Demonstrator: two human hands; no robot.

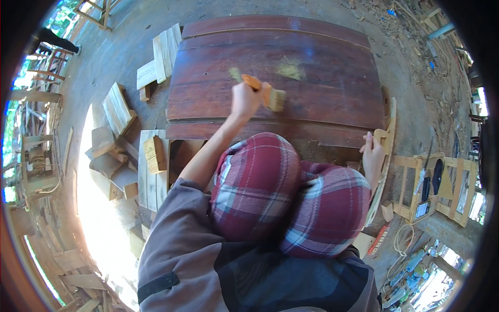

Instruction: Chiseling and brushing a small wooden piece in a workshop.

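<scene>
Brush held over dark wooden table, central position

Brush [270, 96]: one, with orange-brown handle and pale bristles; located above the near middle of the table top, bristles directed right and toward the near side. Contact of the bristles with the surface cannot be told.

Left hand [245, 100]: fingers clamped on the brush handle.

Table [332, 99]: broad, red-brown, planked; lengthwise grooves seen near the far and near edges. Dark boards are extended on both sides of the brush as room for movement.

Powder: a larger yellowish patch [290, 70] beyond the bristles; a smaller patch [235, 74] beside the handle.

Right hand [372, 152]: placed at the near right corner, fingers partly bent; whether anything is gripped cannot be told. A pale timber strip [392, 117] is set just beside the right edge.

Near edge: bordered by plaid-covered knees [254, 182].

Left edge: passage narrowed by a pale plank piece [166, 52] near the far corner; a heap of wooden pieces [106, 161] is set farther out.

Far side: grey floor [135, 31] is exposed.

Right, farther out: pale wooden frames [407, 161].
</scene>
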